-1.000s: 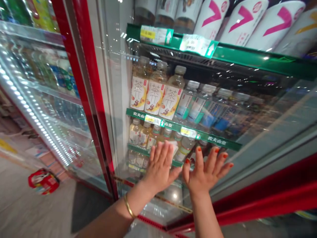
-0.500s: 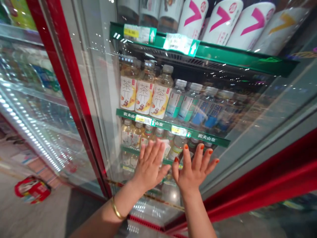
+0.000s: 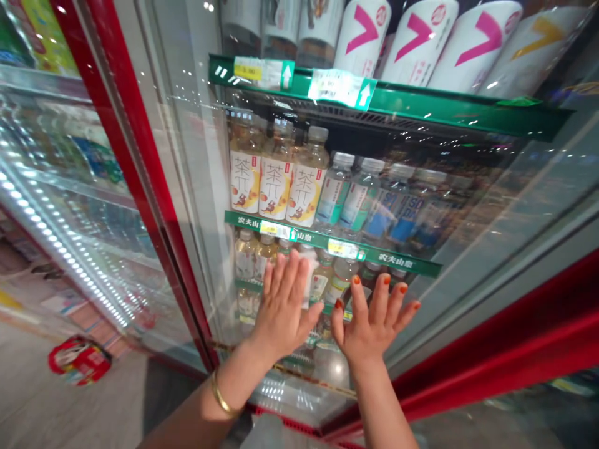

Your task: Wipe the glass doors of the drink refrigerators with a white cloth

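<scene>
My left hand (image 3: 283, 308) is raised in front of the glass door of a drinks cooler, back towards me, fingers stretched up. Something white (image 3: 309, 271) shows behind its fingers; whether the palm touches it is hidden. To its right, my right hand (image 3: 372, 321) is spread with fingers apart and holds nothing. I cannot tell whether it touches the glass. Behind the hands are lower rows of small bottles (image 3: 337, 284). Above them, white-labelled tea bottles (image 3: 276, 181) and clear bottles with blue-green labels (image 3: 360, 193) stand on a green-edged shelf (image 3: 407, 260).
White bottles with pink marks (image 3: 416, 40) stand on the top shelf (image 3: 421, 109). Red door frames (image 3: 505, 337) run at both sides. Another cooler (image 3: 65, 143) is at the left, and a red package (image 3: 79, 360) lies on the floor.
The view has shifted a little, so the shelves and the red package appear slightly to the right and lower. Both hands keep the same spread pose.
</scene>
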Demonstrator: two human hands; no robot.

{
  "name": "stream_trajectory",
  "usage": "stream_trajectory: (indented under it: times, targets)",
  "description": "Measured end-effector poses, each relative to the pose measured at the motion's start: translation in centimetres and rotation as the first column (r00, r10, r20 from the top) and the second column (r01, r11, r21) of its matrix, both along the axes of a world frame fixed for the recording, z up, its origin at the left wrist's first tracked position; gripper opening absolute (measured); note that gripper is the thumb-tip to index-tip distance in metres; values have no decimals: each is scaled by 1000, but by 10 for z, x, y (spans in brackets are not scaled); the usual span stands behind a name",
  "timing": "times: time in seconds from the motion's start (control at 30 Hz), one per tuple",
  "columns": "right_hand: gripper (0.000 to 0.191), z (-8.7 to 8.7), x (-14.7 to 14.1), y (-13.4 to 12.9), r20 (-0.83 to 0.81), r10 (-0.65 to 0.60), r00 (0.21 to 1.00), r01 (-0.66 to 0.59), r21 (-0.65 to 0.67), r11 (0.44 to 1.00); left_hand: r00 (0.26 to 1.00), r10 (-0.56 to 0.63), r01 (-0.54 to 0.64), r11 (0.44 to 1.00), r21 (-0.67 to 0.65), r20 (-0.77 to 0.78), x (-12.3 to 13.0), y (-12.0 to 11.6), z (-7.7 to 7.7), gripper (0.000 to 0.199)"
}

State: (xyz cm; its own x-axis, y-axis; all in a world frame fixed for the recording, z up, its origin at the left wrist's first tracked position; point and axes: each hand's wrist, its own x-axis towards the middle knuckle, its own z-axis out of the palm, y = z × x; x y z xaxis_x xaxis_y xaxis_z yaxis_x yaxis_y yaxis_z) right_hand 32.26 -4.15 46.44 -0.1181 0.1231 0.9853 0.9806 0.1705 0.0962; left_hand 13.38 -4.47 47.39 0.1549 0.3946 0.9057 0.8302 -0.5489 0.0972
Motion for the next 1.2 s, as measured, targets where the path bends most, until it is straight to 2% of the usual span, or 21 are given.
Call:
stream_trajectory:
  times: [0.07, 0.13, 0.2, 0.27, 0.33, 0.37, 0.43, 0.5, 0.57, 0.6, 0.67, 0.73, 0.8, 0.83, 0.9, 0.97, 1.0, 1.07, 1.1, 1.13, 1.2]
  targets:
    - [85, -1, -1, 0, -15, -9, 1000, 9, -4, 1000, 996, 59, -60, 998, -17, -66, -7, -8, -37, 84]
    - [85, -2, -1, 1, -22, -15, 1000, 15, -9, 1000, 982, 169, -162, 983, -88, 86, -29, -7, -56, 85]
    - [85, -3, -1, 2, -21, -22, 1000, 22, -2, 1000, 917, 238, -194, 967, -164, 321, -52, 3, -44, 84]
    - [85, -3, 0, 2, -19, -27, 999, 27, 5, 1000, 850, 239, -176, 969, -174, 469, -60, 15, -15, 83]
    - [84, -3, 1, 2, -20, -22, 1000, 22, -1, 1000, 872, 209, -170, 977, -127, 442, -49, 23, 8, 84]
    - [84, -3, 1, 2, -19, -15, 1000, 15, -4, 1000, 911, 187, -168, 982, -83, 367, -39, 23, 11, 85]
    - [82, -2, 2, 2, -12, -2, 1000, 2, 0, 1000, 979, 146, -151, 988, 24, 145, -20, 17, -3, 86]
    - [80, -2, 2, 2, -6, 5, 1000, -5, 8, 1000, 989, 144, -141, 987, 77, -32, -13, 6, -36, 85]
    - [79, -2, 2, 2, -5, 8, 1000, -8, 7, 1000, 982, 189, -189, 982, 18, -30, -26, -1, -63, 84]
    - [79, -2, 2, 2, -9, 10, 1000, -10, 5, 1000, 975, 220, -219, 975, -35, 37, -37, -2, -68, 84]
    - [80, -3, 2, 2, -23, 11, 1000, -11, 3, 1000, 934, 269, -244, 961, -130, 235, -60, 4, -57, 84]
    - [80, -3, 1, 2, -34, 12, 999, -12, 7, 1000, 877, 269, -227, 962, -151, 398, -72, 13, -27, 82]
    - [78, -4, 1, 2, -38, 17, 999, -17, 5, 1000, 882, 221, -192, 975, -112, 415, -65, 19, 1, 81]
    - [78, -4, 1, 2, -39, 22, 999, -22, 3, 1000, 916, 189, -173, 982, -77, 354, -56, 18, 7, 82]
    - [78, -5, 1, 3, -41, 31, 999, -30, 5, 1000, 986, 124, -126, 992, 15, 108, -36, 12, -2, 85]
    - [79, -5, 1, 3, -43, 30, 999, -30, 13, 999, 986, 121, -113, 991, 77, -115, -26, 3, -30, 87]
    - [78, -6, 2, 3, -41, 29, 999, -28, 16, 999, 978, 151, -141, 987, 80, -141, -28, 1, -45, 87]
    - [78, -6, 2, 4, -39, 25, 999, -25, 11, 1000, 970, 245, -245, 969, 17, 3, -44, 1, -61, 86]
    - [77, -5, 1, 4, -40, 24, 999, -24, 6, 1000, 949, 288, -286, 958, -31, 125, -55, 5, -59, 86]
    - [77, -5, 1, 4, -42, 24, 999, -24, 3, 1000, 918, 312, -305, 950, -66, 244, -65, 10, -50, 85]
    - [77, -5, 0, 3, -46, 23, 999, -23, 10, 1000, 863, 305, -304, 950, -70, 403, -78, 22, -21, 86]
